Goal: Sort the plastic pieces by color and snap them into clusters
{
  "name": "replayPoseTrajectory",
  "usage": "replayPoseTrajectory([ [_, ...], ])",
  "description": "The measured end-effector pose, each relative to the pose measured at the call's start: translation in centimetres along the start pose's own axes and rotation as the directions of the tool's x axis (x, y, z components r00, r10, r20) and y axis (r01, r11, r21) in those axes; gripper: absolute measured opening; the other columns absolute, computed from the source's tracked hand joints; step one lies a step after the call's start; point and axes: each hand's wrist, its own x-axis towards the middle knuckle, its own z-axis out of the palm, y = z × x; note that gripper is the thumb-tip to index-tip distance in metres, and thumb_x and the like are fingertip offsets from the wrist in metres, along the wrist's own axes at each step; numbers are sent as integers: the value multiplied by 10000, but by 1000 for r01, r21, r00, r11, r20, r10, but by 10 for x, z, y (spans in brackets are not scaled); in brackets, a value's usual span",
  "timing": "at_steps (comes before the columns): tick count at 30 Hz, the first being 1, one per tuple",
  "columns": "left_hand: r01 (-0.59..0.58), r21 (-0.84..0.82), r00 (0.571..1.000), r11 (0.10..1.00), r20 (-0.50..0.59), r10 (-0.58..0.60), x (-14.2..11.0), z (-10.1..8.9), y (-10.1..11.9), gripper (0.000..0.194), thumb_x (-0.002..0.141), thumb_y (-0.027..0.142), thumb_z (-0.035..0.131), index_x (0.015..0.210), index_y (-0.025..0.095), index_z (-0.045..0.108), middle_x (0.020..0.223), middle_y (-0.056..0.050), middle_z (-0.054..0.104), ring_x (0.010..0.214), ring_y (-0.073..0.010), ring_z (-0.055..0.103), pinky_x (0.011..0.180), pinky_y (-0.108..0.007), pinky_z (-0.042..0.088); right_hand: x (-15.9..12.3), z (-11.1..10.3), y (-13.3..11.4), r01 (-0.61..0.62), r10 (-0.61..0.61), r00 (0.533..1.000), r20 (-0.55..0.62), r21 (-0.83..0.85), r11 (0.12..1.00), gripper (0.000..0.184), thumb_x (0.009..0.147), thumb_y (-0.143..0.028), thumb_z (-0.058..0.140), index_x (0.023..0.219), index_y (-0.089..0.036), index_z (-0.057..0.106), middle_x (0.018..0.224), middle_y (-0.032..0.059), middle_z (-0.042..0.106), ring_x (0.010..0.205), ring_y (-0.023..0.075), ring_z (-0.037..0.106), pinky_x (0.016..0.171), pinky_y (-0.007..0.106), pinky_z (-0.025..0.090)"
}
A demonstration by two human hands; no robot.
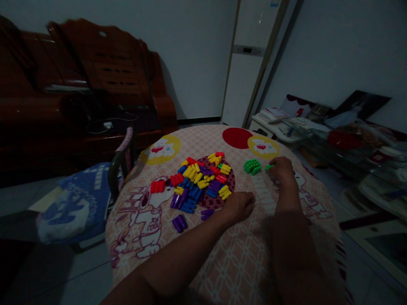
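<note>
On the cloth-covered round table lies a heap of small plastic toy pieces (192,173) in red, yellow, blue and purple, mostly ribbed, finger-like clusters. My left hand (238,207) rests on the cloth just right of the heap. Its fingers are curled in, and whatever may be inside them is hidden. Farther out on the right, my right hand (282,168) pinches a green plastic piece (269,168) at its fingertips, low over the cloth. A group of knobbly green pieces (252,166) sits just left of it. Two purple pieces (179,223) lie apart, nearer to me.
The patterned tablecloth (241,262) reaches the table's round edge. A chair with a blue cover (76,203) stands at left, before a wooden sofa (108,72). At right is a glass-topped table (324,135) with papers and bags. A tall white cabinet unit (243,80) stands behind.
</note>
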Motion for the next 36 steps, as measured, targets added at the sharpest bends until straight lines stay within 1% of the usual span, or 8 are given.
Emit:
replayPoseTrajectory([
  [5, -4, -1, 1000, 1000, -8, 4, 0, -1, 2, 204, 900, 269, 500, 1016, 192, 650, 991, -67, 720, 907, -211, 655, 769, -294, 472, -1, 11, -10, 47, -45, 988, 146, -10, 999, 399, 713, -48, 598, 1070, -85, 770, 1134, 171, 735, 1109, 269, 660, 969, 290, 458],
  [11, -13, -4, 1000, 1000, -23, 13, 0, -1, 1, 194, 894, 256, 499, 995, 191, 651, 959, -60, 716, 882, -207, 651, 743, -289, 462, 0, 13, -16, 107, -112, 980, 162, 41, 993, 440, 693, -59, 586, 1097, -90, 758, 1020, 142, 758, 974, 242, 681, 868, 266, 476],
  [18, -5, -3, 1000, 1000, -18, 5, 0, -2, 1, 204, 892, 261, 503, 1001, 191, 660, 953, -66, 719, 883, -215, 654, 731, -292, 456, 0, 11, -10, 53, -64, 994, 89, 116, 992, 483, 685, -20, 550, 1137, -67, 715, 981, 138, 745, 940, 232, 676, 888, 288, 489],
  [25, -29, -45, 998, 999, -52, 27, -1, -6, 4, 176, 855, 209, 524, 922, 174, 684, 892, -67, 722, 790, -185, 649, 687, -268, 442, 5, 0, -45, 246, -214, 968, -133, 313, 917, 411, 688, -41, 539, 1029, -131, 750, 877, 79, 749, 851, 221, 699, 856, 330, 522],
  [28, 0, -3, 990, 1000, -138, 0, 2, -27, 8, 203, 877, 208, 501, 921, 173, 696, 907, -79, 727, 814, -194, 659, 702, -274, 453, -2, 3, -73, 331, -312, 943, -116, 419, 845, 347, 723, -67, 548, 984, -149, 762, 855, 65, 753, 815, 198, 698, 832, 307, 523],
  [31, 98, 102, 976, 990, -206, -75, 4, -66, 4, 215, 878, 203, 510, 963, 179, 706, 951, -87, 725, 885, -221, 669, 754, -298, 475, -14, 10, -98, 410, -440, 895, -72, 519, 750, 315, 753, -81, 546, 969, -148, 764, 922, 76, 766, 854, 196, 696, 841, 302, 519],
  [34, 258, 195, 935, 946, -298, -194, -4, -111, -21, 216, 860, 204, 551, 1001, 186, 713, 1038, -103, 707, 975, -251, 656, 835, -342, 500, -26, 17, -117, 474, -551, 832, -65, 600, 644, 320, 791, -74, 510, 968, -164, 760, 977, 68, 767, 905, 196, 691, 879, 310, 508],
  [36, 301, 235, 914, 924, -347, -209, -15, -136, -47, 253, 801, 198, 637, 1043, 189, 711, 1130, -110, 677, 1091, -271, 618, 951, -373, 482, -33, 22, -129, 500, -593, 802, -76, 629, 596, 321, 815, -71, 500, 982, -176, 754, 1019, 67, 761, 941, 195, 685, 899, 312, 499],
])
